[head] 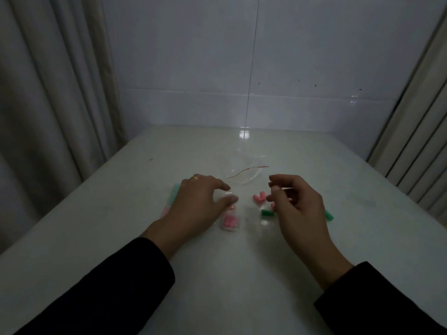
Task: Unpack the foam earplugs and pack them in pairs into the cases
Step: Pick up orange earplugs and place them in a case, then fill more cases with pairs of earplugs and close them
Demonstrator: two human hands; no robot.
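Table (121,238) glossy white, tiled wall (290,56) behind; hands apart, fingers relaxed, empty.

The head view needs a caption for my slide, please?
Two hands hover over pink earplugs, a filled case and an empty bag.

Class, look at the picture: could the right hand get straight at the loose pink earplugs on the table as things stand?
Probably yes. The pink earplugs lie bare on the table just left of the right hand, with nothing between them that shows.
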